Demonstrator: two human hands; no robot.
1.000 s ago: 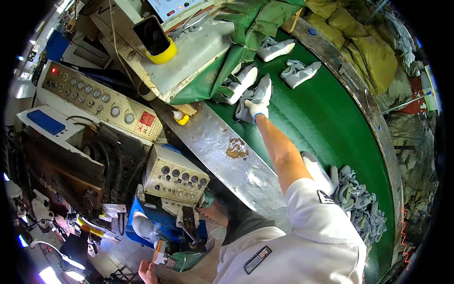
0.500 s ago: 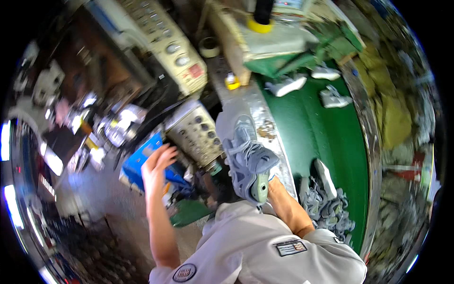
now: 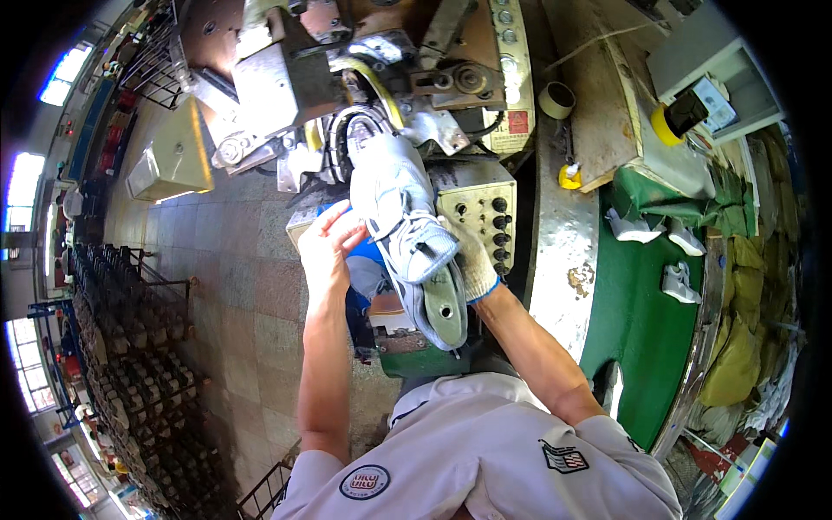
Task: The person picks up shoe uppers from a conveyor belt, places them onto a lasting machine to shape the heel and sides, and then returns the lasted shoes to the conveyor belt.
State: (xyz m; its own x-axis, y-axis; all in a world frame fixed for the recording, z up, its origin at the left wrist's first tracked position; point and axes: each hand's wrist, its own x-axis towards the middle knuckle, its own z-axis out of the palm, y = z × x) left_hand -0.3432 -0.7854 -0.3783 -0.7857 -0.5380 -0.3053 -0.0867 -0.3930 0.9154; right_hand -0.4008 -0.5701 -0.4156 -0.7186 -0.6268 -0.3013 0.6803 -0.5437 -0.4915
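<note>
Floor (image 3: 243,251): tiled; extends to the left of the left hand (image 3: 329,247).
Machine (image 3: 277,91): metal plates, arms and hoses; located ahead of both hands, beyond the far end of the shoe (image 3: 399,208).
Belt (image 3: 646,334): green; runs to the right of the right hand (image 3: 472,260), well apart from it.
Rack (image 3: 130,364): dark, multi-tiered; well to the left of the left hand.
Table (image 3: 672,169): pale top, wooden side; ahead and to the right of the right hand.
Ledge (image 3: 563,260): bare metal with a brown patch; lies between the right hand and the belt.
Panel (image 3: 511,61): cream, fitted with gauges; ahead and to the right of the hands.
Control box (image 3: 477,195): cream face, black knobs; just beyond the right hand.
Shoe: grey, laced; positioned between the hands, held above the floor, long axis pointing away from the body. Far end overlaps the machine in view; contact there cannot be determined.
Belt shoes (image 3: 680,284): three, grey and white, grouped at the far part of the belt, right of the right hand.
Last (image 3: 446,316): pale green, round hole; protrudes from the near end of the shoe.
Right hand: gloved; clamped on the right side of the shoe.
Left hand: bare, fingers spread; beside the left side of the shoe, contact not determinable.
Tape roll (image 3: 663,127): yellow; on the table, far right of the hands.
</note>
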